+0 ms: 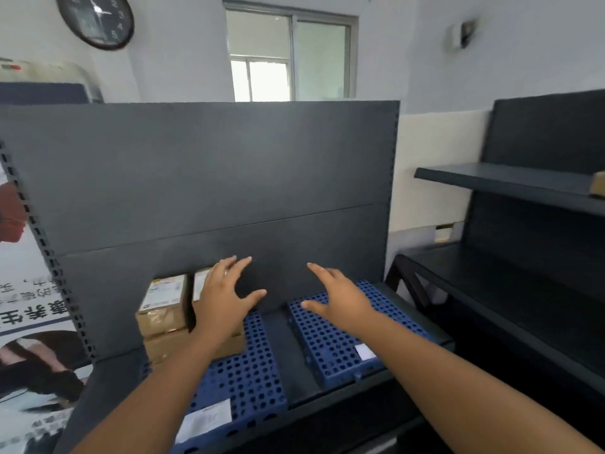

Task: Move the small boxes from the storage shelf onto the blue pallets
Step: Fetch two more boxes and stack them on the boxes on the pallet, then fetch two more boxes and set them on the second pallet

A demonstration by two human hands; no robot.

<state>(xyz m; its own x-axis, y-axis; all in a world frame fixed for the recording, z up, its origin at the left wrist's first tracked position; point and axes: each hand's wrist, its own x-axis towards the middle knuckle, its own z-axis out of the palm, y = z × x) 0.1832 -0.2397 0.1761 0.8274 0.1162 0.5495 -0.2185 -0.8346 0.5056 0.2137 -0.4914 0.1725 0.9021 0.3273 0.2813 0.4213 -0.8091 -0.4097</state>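
Two blue perforated pallets lie side by side on a dark low shelf: the left pallet (248,378) and the right pallet (330,342). Small brown cardboard boxes (162,306) with white labels are stacked at the back left of the left pallet. My left hand (226,293) hovers with spread fingers over the right-hand box of that stack, holding nothing. Above the back of the right pallet, my right hand (337,296) is open too, fingers spread. At the far right, the corner of another brown box (598,188) sits on the storage shelf (510,181).
A tall dark back panel (209,172) rises right behind the pallets. The black storage shelving (523,290) stands to the right with a lower deck. A printed poster (29,322) leans at the left. A window and a wall clock are above.
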